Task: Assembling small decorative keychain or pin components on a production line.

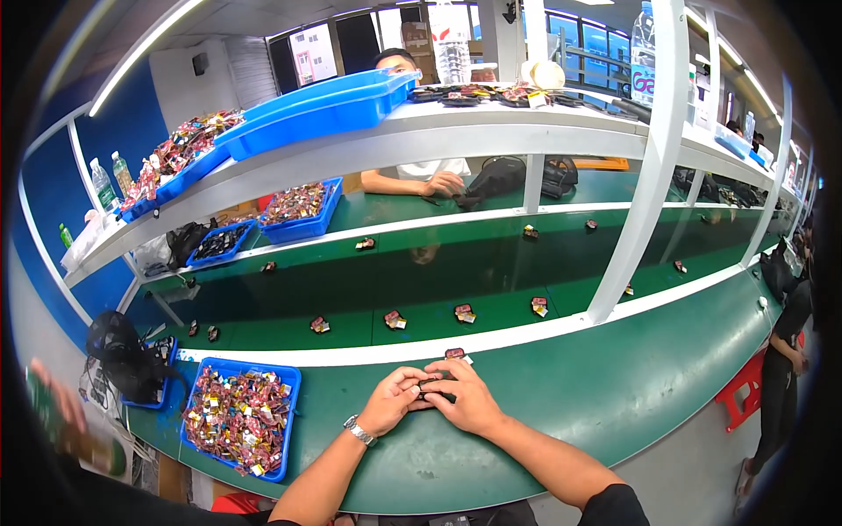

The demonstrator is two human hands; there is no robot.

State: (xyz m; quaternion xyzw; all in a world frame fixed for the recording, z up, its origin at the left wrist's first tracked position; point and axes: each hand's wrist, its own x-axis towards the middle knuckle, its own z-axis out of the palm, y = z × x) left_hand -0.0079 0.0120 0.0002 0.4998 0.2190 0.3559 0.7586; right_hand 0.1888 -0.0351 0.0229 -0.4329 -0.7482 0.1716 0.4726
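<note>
Both hands are meeting at the front edge of the green desk [561, 394], fingers curled inward around a small dark part [431, 387] that is mostly hidden between them. The left hand [392, 400], with a metal watch [360, 430] on its wrist, is pinching the part from its side, and the right hand [467, 396] is closing over it from the other; the 2 hands are touching each other. Just beyond the fingers, another small dark piece [454, 353] is lying by the white strip that borders the desk.

To the left of the hands, a blue tray [239, 419] is sitting on the desk, heaped with small red, gold and silver parts. Past the white strip, a darker green conveyor belt [351, 289] is running across the room, carrying scattered small components [395, 320] spaced well apart.

Above the belt, a white shelf [491, 131] is holding more blue trays [320, 101] and plastic water bottles [452, 44]. On the far side, another person [412, 180] is sitting with forearms resting on the opposite desk. At the right edge, someone in dark clothes [785, 351] is standing beside a red stool [744, 390]. Long ceiling lights are glowing overhead, and the far wall is showing blue and white with dark windows.
</note>
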